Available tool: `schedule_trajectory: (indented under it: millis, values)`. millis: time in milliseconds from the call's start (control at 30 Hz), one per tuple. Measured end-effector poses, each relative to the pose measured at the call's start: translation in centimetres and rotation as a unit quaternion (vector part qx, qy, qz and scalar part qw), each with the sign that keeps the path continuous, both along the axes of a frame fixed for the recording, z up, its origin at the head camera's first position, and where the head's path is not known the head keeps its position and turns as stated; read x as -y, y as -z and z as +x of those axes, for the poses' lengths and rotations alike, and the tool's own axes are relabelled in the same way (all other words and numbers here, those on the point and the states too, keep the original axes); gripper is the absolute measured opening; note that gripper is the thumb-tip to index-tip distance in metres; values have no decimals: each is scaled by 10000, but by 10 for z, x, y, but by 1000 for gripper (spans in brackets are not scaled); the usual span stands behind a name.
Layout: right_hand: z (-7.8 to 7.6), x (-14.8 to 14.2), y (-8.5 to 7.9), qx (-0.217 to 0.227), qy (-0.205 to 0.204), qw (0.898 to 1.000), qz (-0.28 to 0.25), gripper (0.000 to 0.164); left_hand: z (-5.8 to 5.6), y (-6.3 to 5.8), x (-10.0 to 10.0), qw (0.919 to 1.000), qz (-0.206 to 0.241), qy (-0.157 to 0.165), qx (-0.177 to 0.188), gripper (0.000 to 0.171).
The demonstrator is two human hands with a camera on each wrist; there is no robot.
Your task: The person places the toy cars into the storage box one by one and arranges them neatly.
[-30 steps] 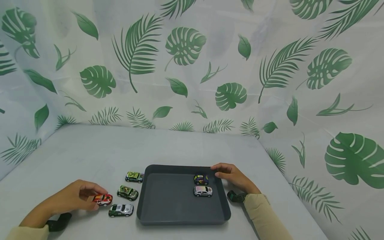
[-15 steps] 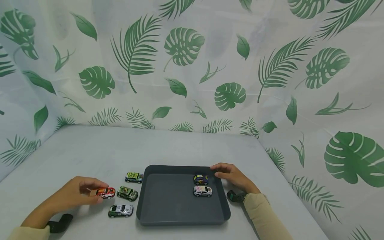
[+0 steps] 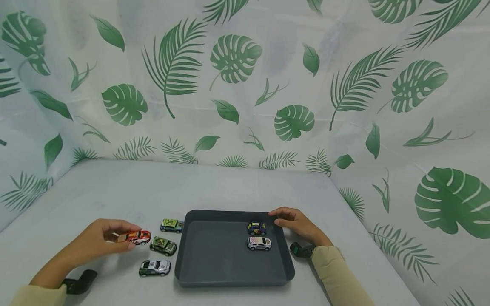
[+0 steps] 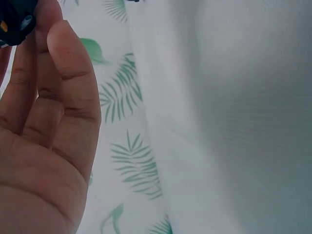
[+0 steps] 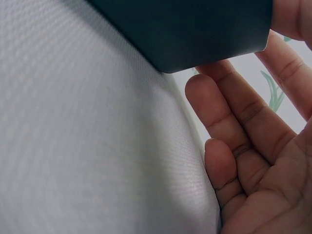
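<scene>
Fabric in white with printed green leaves [image 3: 180,131] is hanging behind and at both sides of a pale white tabletop [image 3: 237,187]. In the head view a person's left hand [image 3: 97,240] is holding a small red, white and orange toy car [image 3: 139,237] above that surface, its grip pinching the car between thumb and fingers. The left wrist view is showing only a dark corner of the car, with the palm and bent fingers in full. The person's right hand [image 3: 296,222] is touching the far right corner of a dark grey rectangular tray [image 3: 214,250], its grip loosely spread; the right wrist view is revealing the little finger, out of the head camera's sight, bending clear of the tray's outer wall. A green camouflage-patterned toy car [image 3: 163,245] is standing between the held car and the tray, a yellow-green patterned toy car [image 3: 171,225] beyond it and a silver, white and green toy car [image 3: 155,267] nearer the person. Inside the tray, towards the right, a dark purple and yellow toy car [image 3: 257,228] is sitting just behind a white, pink-roofed toy car [image 3: 259,243]. The left fingers are hiding the held car's rear.
</scene>
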State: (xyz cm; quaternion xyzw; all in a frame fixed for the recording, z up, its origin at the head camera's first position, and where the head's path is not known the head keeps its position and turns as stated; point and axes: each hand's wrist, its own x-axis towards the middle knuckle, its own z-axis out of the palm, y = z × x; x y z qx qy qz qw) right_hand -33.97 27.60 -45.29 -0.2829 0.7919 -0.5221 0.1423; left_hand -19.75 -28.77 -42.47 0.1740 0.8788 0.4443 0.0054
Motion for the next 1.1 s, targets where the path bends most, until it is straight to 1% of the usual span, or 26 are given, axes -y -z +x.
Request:
schedule_trajectory:
  millis: [267,467,667,800,933,1100]
  values:
    - [-1,0,1,-15,1,10000,1,35,-2,-5,-6,9999,-15,54,-124,33]
    - [-1,0,0,15,-15,10000,-13,35,-3,-12,-13,9998,-21,69,-175,34]
    - [-1,0,1,30,-8,10000,-3,34,-3,-18,-21,9999,2,81,-140,35]
    - [-1,0,1,10,0,10000,12,35,-4,-20,-25,9997,14,194,-166,35]
    - [-1,0,1,-7,1,10000,37,35,-5,-22,-30,9995,30,227,-219,35]
    - [-1,0,1,-7,-22,10000,41,35,-6,-25,-37,9994,112,265,-187,35]
